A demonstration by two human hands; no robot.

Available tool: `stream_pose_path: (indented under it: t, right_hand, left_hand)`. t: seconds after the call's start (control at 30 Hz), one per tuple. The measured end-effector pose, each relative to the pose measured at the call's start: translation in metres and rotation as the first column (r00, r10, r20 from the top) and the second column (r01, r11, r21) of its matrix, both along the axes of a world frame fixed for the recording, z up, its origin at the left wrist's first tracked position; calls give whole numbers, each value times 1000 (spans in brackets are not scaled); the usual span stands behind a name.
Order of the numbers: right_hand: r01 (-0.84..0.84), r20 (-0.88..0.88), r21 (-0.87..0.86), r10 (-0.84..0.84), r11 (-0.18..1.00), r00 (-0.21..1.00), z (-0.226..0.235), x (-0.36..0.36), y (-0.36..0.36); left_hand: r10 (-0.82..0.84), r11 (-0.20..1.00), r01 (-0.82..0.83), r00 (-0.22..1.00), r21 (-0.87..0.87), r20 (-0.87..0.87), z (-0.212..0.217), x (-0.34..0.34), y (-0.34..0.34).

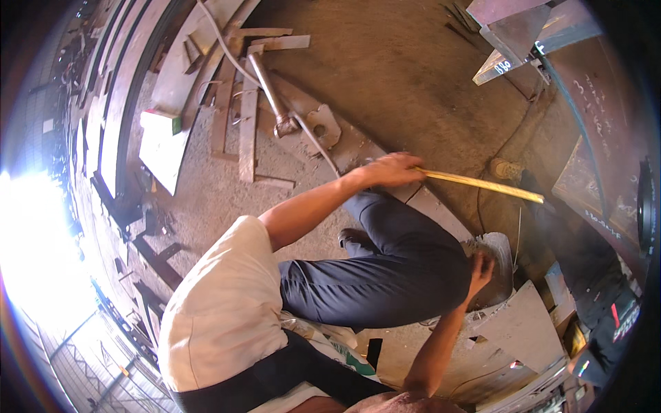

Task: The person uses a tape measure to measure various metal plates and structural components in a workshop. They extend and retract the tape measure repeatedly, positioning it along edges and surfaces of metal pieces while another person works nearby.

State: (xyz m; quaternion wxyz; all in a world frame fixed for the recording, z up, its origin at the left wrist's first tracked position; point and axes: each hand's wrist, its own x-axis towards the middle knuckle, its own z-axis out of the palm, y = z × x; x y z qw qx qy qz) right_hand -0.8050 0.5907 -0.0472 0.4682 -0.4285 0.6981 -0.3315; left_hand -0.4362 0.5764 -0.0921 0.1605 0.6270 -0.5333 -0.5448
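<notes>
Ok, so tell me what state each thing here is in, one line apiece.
Left hand: closed around the yellow strip's near end.
Yellow strip: straight, held, far end pointing right.
Right hand: fingers bent; whether it holds anything is unclear.
Tubular metal tool: lying down, not in hand.
Hose: curved, uncoiled.
Notched plate: lying flat, hole through it.
Flat bar: lying among other metal pieces.

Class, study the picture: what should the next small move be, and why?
Probably, bring the right hand over to steady the far end of the yellow strip: the left hand grips only its near end, and no hand is on the other.
</notes>
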Motion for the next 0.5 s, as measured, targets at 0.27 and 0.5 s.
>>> stream_pose_path:
  t: [0.27, 0.5]
  right_hand:
    - [-93, 144, -7, 93, 996, 985, -29, -45, 126]
    - [-211, 117, 73, 201, 975, 973, 48, 9, 100]
  left_hand:
    - [711, 683, -678, 702, 272, -37, 79, 49, 261]
    - [997, 21, -919, 47, 394, 56, 82, 14, 450]
